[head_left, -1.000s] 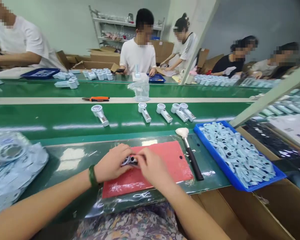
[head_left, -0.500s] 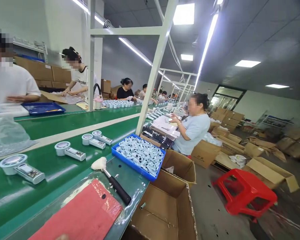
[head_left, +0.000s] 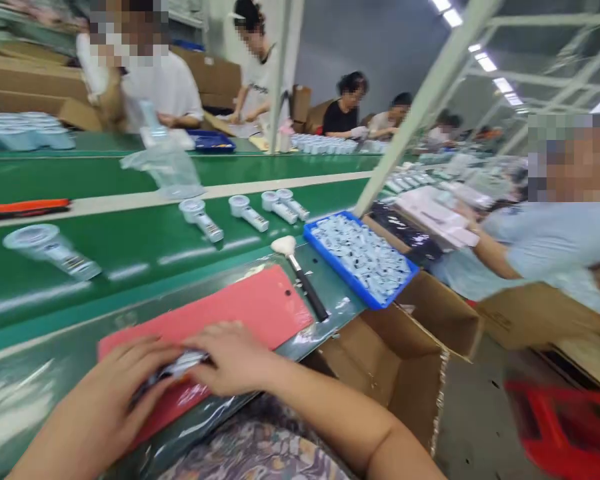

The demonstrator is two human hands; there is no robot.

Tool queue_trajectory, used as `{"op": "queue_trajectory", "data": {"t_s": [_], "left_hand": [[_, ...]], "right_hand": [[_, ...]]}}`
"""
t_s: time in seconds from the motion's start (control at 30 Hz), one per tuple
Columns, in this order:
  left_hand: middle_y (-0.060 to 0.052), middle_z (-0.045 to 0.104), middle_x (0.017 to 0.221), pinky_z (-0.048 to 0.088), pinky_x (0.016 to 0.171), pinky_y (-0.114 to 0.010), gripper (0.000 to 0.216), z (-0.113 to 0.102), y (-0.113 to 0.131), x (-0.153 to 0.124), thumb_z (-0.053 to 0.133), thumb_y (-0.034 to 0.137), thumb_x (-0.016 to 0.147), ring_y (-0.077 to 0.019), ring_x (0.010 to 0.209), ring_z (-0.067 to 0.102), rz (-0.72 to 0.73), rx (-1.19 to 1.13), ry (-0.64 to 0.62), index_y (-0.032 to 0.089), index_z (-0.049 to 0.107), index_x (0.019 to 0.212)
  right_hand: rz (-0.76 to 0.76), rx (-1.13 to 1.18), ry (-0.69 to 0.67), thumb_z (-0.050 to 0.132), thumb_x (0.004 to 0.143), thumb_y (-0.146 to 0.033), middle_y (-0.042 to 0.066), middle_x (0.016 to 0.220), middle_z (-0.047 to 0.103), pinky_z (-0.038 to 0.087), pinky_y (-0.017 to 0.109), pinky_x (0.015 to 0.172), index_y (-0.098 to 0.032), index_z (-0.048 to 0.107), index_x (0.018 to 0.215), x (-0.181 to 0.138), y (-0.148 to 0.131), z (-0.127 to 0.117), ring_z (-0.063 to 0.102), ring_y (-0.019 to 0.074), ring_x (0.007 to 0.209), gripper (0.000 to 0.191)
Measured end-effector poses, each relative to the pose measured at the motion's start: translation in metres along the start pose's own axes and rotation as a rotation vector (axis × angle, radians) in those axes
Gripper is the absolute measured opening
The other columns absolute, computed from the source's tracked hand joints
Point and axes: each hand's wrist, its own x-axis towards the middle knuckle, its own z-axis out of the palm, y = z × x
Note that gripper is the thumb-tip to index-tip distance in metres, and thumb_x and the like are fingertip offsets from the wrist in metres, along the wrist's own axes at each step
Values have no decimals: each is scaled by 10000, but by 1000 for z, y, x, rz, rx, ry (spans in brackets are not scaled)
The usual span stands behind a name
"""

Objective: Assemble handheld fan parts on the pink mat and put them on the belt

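Note:
Over a red mat [head_left: 245, 300] on the worktable, my left hand [head_left: 115, 383] curls closed around a small silvery-white part [head_left: 187, 362], blurred and mostly covered by fingers. From the other side my right hand [head_left: 233, 357] closes on the same part's right end. Beyond the mat's right end lies a hammer [head_left: 305, 283] with a pale, wrapped-looking head and black handle. Next to it stands a blue tray [head_left: 325, 257] heaped with small pale-blue pieces. Several light-blue round-headed devices with oblong handles, one of them a blurred device [head_left: 50, 250], lie on the green conveyor belt [head_left: 145, 257].
Open cardboard boxes [head_left: 405, 373] stand below the table's right edge, near a red stool [head_left: 565, 423]. A slanting white post [head_left: 420, 113] rises behind the tray. Co-workers sit across the belt and at right. An orange-handled tool [head_left: 25, 208] lies at far left.
My view has swung left and down. Both hands and forearms have come into view over the mat, holding the small part; earlier only a fingertip showed at the bottom edge.

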Motion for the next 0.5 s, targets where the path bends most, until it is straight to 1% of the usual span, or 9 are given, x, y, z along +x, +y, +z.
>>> {"op": "queue_trajectory", "data": {"t_s": [0.07, 0.1, 0.17, 0.23, 0.3, 0.33, 0.4, 0.43, 0.5], "left_hand": [[-58, 734, 1143, 549, 946, -412, 304, -16, 20, 6, 454, 286, 986, -258, 1072, 670, -111, -1, -115, 229, 678, 1183], [-71, 736, 1118, 545, 961, -412, 297, -21, 27, 13, 459, 285, 981, -257, 1071, 662, -136, -25, -164, 205, 686, 1155], [-86, 724, 1114, 524, 997, -421, 284, -26, 32, 25, 452, 228, 969, -253, 1083, 639, -208, -69, -229, 175, 684, 1123], [-83, 708, 1096, 513, 1000, -416, 255, -27, 34, 31, 469, 198, 962, -242, 1077, 619, -255, -96, -280, 179, 679, 1104], [-86, 682, 1095, 508, 987, -419, 237, -29, 38, 30, 515, 206, 955, -244, 1070, 598, -265, -75, -307, 188, 665, 1137], [-92, 669, 1095, 512, 968, -421, 236, -31, 39, 29, 544, 217, 946, -249, 1059, 589, -256, -46, -315, 188, 656, 1151], [-99, 649, 1093, 520, 926, -416, 233, -37, 35, 26, 587, 205, 912, -253, 1029, 578, -212, 33, -329, 183, 650, 1135], [-101, 644, 1097, 521, 919, -418, 222, -42, 27, 26, 589, 181, 896, -254, 1028, 575, -183, 82, -328, 184, 654, 1108], [-102, 641, 1121, 509, 958, -454, 227, -57, -6, 27, 566, 134, 878, -274, 1096, 566, -135, 210, -298, 204, 673, 1065]], "right_hand": [[-20, 32, 34, 604, 977, -263, 97, 1272, 675, 488, 449, 1006, -195, 592, 1369, -6, -2, 3, 603, 273, 1170, 398], [-10, 34, 61, 596, 970, -225, 109, 1253, 673, 480, 454, 997, -182, 609, 1338, -7, -3, 6, 601, 280, 1147, 371], [17, 42, 106, 576, 961, -184, 126, 1218, 668, 468, 473, 974, -175, 634, 1296, -5, -3, 12, 592, 296, 1109, 340], [11, 89, 113, 553, 967, -189, 122, 1177, 672, 464, 477, 951, -190, 646, 1277, -3, -1, 17, 589, 300, 1082, 324], [-16, 179, 107, 540, 973, -219, 104, 1157, 681, 472, 464, 951, -206, 642, 1276, -5, 3, 19, 600, 285, 1073, 320], [-29, 225, 122, 537, 974, -237, 98, 1183, 680, 477, 456, 963, -212, 627, 1294, -8, 6, 19, 605, 278, 1089, 333], [-44, 266, 216, 524, 982, -272, 102, 1301, 645, 485, 446, 999, -215, 564, 1366, -14, 16, 19, 598, 270, 1171, 390], [-48, 247, 294, 516, 991, -294, 108, 1357, 617, 487, 444, 1013, -214, 524, 1403, -17, 22, 19, 582, 271, 1217, 419], [-30, 109, 466, 496, 1022, -355, 116, 1358, 613, 494, 463, 997, -225, 494, 1419, -19, 38, 22, 574, 289, 1231, 418]]}}
